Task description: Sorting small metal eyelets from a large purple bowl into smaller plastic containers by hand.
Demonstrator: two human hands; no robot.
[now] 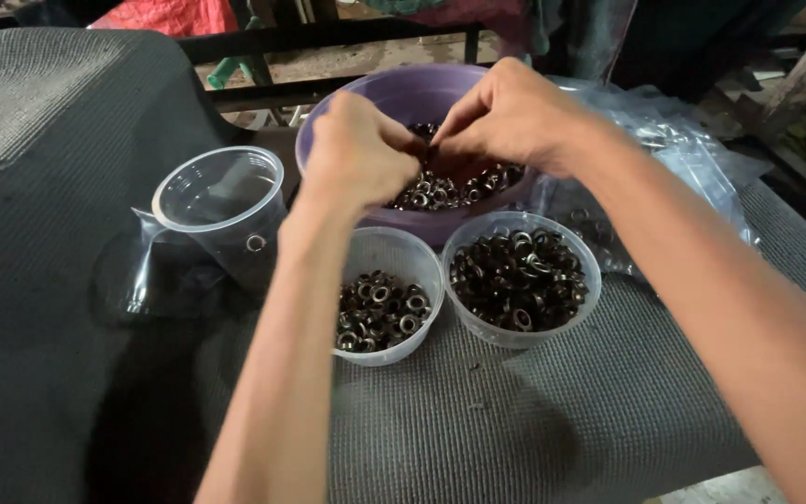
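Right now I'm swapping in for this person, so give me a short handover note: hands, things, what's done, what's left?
Left hand and right hand meet over the purple bowl, pinching small metal rings.
Two small tubs stand in front: the left tub about half full, the right tub nearly full.
A clear cup at the left holds one ring.
Left: rings remain in the bowl.

My view is dim and soft, lit by daylight from the far side. My forearms throw broad shadows over the grey surface (pixel 534 420). Faint glints sit on the clear plastic cup (pixel 221 210); the fingers (pixel 440 126) look slightly motion-blurred.
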